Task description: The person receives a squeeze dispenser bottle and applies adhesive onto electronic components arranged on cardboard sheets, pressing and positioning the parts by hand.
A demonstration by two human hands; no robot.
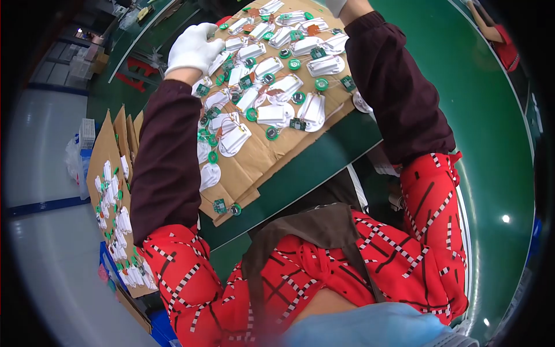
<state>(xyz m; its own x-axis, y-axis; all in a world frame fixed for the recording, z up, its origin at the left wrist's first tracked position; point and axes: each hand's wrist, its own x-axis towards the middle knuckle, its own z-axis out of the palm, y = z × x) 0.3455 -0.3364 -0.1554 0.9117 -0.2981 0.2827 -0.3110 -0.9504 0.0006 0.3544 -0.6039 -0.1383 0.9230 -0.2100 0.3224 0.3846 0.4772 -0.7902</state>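
My left hand, in a white glove, is at the left edge of a brown cardboard sheet. Its fingers are curled and their tips are hidden, so what they grip cannot be made out. At the top edge of the view, my right hand, also white-gloved, is mostly cut off and its fingers do not show. Between the hands, the sheet bears many white plastic housings wired to small green circuit boards and round green parts. A white housing lies close beside my left hand.
The sheet lies on a green table. At the lower left stands another cardboard piece carrying similar wired parts. Another person's arm shows at the upper right. Boxes and clear bins stand at the far left.
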